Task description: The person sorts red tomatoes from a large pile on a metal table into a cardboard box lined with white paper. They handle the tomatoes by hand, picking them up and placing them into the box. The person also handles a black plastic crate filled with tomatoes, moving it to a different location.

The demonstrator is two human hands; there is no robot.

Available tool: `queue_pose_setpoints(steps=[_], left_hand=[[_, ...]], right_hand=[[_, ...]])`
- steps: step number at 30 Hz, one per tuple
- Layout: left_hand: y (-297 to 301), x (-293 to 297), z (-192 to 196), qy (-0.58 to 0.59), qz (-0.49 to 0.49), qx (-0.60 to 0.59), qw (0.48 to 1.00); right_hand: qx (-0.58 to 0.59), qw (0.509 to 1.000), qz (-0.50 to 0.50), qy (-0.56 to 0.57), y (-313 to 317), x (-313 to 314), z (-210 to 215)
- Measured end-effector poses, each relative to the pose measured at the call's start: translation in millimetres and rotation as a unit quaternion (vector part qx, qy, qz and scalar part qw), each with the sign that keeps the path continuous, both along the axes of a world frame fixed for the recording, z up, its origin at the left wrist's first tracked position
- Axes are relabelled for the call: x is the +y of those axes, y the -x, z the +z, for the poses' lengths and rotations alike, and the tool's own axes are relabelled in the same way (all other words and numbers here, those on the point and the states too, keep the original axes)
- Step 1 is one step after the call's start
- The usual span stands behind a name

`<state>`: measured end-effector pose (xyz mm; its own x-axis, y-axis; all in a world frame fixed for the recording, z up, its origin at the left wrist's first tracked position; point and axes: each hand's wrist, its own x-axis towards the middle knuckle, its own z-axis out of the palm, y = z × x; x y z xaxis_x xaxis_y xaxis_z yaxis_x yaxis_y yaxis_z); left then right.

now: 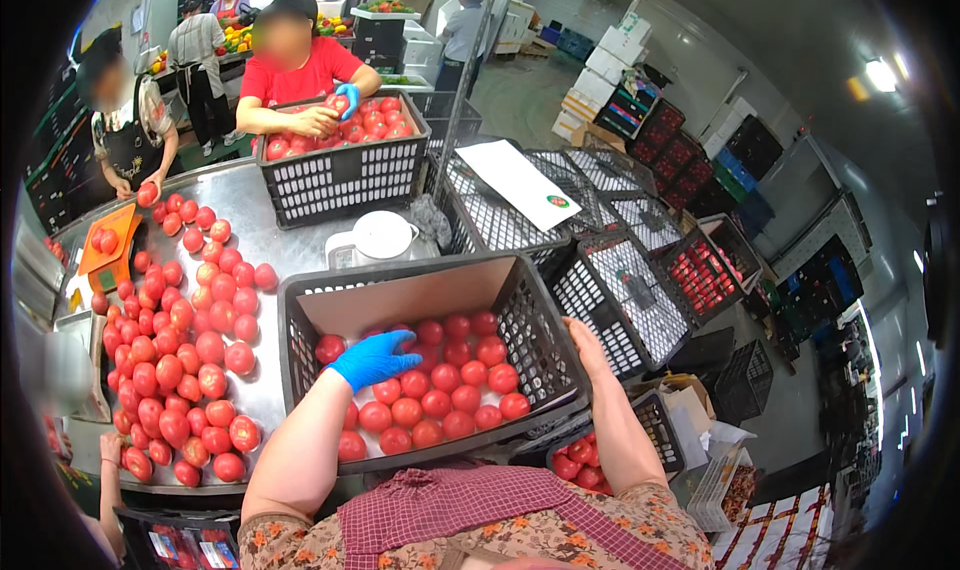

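Inside the black crate (540, 340), the blue-gloved left hand (372, 359) lies open on the red tomatoes (440, 395), gripping none; the bare right hand (583, 342) grasps the crate's right wall. Steadying that wall while the glove nudges fruit gently seems wise, to avoid bruising. Left of the crate, loose tomatoes (180, 360) cover the steel table (275, 240).

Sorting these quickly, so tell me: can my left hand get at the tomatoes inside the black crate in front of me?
Probably yes: the left hand, in a blue glove, is already inside the open-topped black crate, over the tomatoes, with nothing covering them.
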<state>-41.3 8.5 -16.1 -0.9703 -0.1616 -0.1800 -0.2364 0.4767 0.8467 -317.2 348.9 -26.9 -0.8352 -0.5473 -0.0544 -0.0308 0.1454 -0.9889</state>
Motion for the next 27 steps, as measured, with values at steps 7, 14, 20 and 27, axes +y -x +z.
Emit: queue_pose_setpoints(steps=[7, 14, 20, 27], left_hand=[[11.4, 4.3, 20.0, 0.009, -0.023, -0.017, 1.0], [17.6, -0.3, -12.3, 0.077, -0.021, 0.042, 0.996], [0.0, -5.9, 6.3, 0.058, 0.023, 0.039, 0.997], [13.5, -13.5, 2.4, 0.111, 0.151, 0.061, 0.98]], right_hand=[[-0.046, 0.989, -0.02, -0.137, 35.3, -40.9, 48.9], [0.128, 0.99, -0.002, 0.062, 162.2, -110.3, 265.5], [0.179, 0.978, 0.099, 0.049, 74.1, -181.0, 194.4], [0.419, 0.729, 0.426, -0.333, -61.7, -161.8, -56.4]])
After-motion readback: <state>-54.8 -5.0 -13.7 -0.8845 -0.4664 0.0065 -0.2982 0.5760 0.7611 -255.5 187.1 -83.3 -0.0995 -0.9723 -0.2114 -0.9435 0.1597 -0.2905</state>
